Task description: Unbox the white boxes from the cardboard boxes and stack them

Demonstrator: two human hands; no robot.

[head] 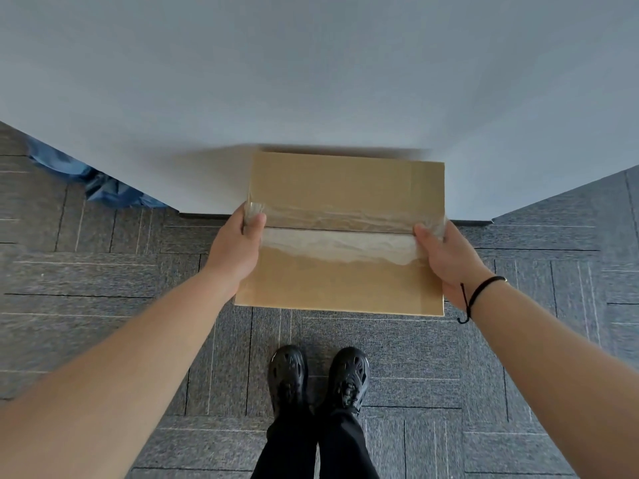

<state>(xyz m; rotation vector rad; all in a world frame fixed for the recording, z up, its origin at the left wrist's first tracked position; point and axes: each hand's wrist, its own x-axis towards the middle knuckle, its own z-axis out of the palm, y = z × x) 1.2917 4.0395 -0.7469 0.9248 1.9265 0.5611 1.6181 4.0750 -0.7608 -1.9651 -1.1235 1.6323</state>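
Both hands on the taped box [345, 236] now: left hand [238, 250] grips its left side, right hand [446, 261] its right, thumbs on top. It's half over the table's [311, 81] near edge, above the carpet [103, 288].
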